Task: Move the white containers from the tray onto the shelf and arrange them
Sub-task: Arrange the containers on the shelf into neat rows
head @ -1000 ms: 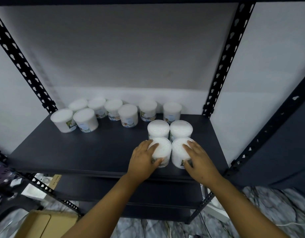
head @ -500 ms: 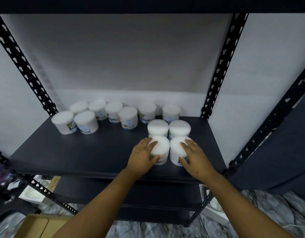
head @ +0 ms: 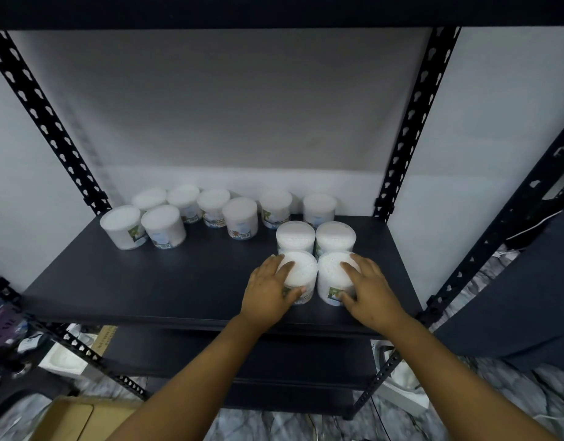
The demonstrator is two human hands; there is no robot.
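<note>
The left hand (head: 268, 289) holds the front left container (head: 301, 273): the fingers lie over its lid and the thumb curls around its near side. The right hand (head: 368, 286) holds the front right container (head: 334, 275) in the same way, fingers on the lid and thumb low at the front. These two stand close to each other on the dark shelf (head: 166, 281), directly in front of another pair (head: 315, 238), so the four make a small square block near the right side.

To do this step well, I think both hands should push evenly and slowly, low on the walls, so the front pair slides against the back pair without tipping, and the labels stay to the front.

The group at the back left (head: 207, 213) is loose, in two uneven lines, and probably needs straightening later. All containers are closed with lids; through the pale walls the filling looks white and grainy, but what it is I cannot tell. The tray is not in view
</note>
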